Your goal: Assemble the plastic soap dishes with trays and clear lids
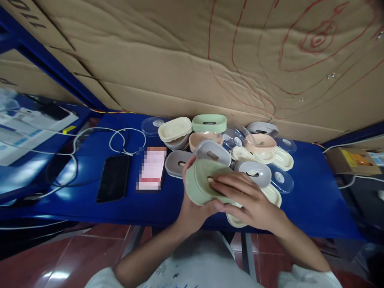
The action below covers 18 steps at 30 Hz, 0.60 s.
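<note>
A pale green oval plastic box (196,184) with a slot in its top is held up, tilted, over the front of the blue table. My left hand (192,212) is closed around its left end and underside. On its top and right side rests my right hand (250,198), fingertips at the slot and thumb near the front edge, gripping it. Behind it lie a grey slotted lid (220,151) and another grey slotted part (174,165). Beside my right hand are a grey slotted piece (262,173) and a cream piece (273,196). My right hand covers much of the green box.
Further back are a green slotted box (209,123), a cream tray (175,128), peach pieces (261,142) and clear covers (280,180). Left of them lie a lit phone (152,168), a dark phone (113,178) and white cables (90,130). Cardboard (168,60) walls the back.
</note>
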Motion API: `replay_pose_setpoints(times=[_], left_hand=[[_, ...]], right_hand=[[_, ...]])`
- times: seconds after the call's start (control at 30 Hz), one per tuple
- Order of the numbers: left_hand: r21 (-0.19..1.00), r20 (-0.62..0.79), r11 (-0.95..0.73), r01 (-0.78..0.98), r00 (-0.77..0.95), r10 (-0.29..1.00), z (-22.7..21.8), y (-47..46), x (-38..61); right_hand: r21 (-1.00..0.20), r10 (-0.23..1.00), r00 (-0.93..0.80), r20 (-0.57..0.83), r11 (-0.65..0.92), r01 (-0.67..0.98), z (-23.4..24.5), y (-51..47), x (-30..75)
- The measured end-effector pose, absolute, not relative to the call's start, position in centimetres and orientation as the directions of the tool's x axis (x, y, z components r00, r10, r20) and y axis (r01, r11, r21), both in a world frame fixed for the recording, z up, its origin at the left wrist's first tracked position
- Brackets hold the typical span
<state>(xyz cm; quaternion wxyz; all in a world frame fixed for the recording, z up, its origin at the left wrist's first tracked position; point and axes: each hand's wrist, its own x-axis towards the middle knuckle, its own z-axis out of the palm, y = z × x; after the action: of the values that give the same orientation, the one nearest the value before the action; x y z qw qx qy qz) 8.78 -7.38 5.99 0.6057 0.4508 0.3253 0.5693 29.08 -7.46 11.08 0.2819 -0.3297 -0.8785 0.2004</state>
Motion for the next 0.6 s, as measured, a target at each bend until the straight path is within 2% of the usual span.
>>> replay_pose_setpoints(times=[0.17, 0.23, 0.33, 0.43, 0.5, 0.6], left_hand=[[0.914, 0.193, -0.132, -0.384, 0.125, 0.973, 6.1, -7.3, 8.8], [0.923, 0.202, -0.156, -0.351, 0.098, 0.974, 5.7, -7.0, 8.3], [0.939, 0.216, -0.209, -0.274, -0.003, 0.976, 5.0, -6.0, 7.0], [0.966, 0.223, -0.237, -0.101, -0.136, 0.965, 4.5, -4.7, 5.5], [0.974, 0.224, -0.227, 0.003, -0.178, 0.958, 4.4, -3.6, 4.6], [0.960, 0.282, -0.274, 0.064, -0.196, 0.939, 4.4, -1.7, 3.7]], right_hand=[[-0.678, 0.762, -0.493, 0.420, 0.625, 0.387, 10.7, -7.2, 29.4], [-0.661, 0.793, -0.403, 0.457, 0.605, 0.443, 10.5, -6.3, 30.2], [-0.481, 0.799, -0.325, 0.506, 0.574, 0.662, 10.1, -3.5, 31.4], [-0.272, 0.814, -0.397, 0.424, 0.533, 0.801, 9.5, -0.1, 32.3], [-0.194, 0.836, -0.405, 0.371, 0.497, 0.846, 9.3, 1.3, 32.6], [-0.146, 0.852, -0.362, 0.378, 0.441, 0.886, 9.0, 1.4, 32.8]])
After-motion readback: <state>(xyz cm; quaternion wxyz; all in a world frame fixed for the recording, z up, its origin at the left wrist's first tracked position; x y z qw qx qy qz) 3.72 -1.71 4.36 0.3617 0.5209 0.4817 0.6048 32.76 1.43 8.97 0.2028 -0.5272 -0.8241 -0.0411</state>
